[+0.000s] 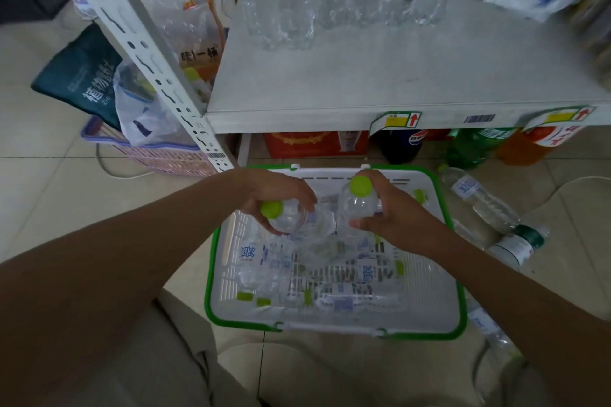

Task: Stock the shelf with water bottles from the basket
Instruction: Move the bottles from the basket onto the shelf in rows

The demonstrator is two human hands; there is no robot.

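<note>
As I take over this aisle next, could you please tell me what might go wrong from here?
The left hand grips a tilted bottle and the right hand a second bottle; either may slip back into the basket.
The standing bottles at the back of the shelf could be knocked over when new ones are set down.
Loose bottles lying on the floor beside the basket could roll underfoot.
</note>
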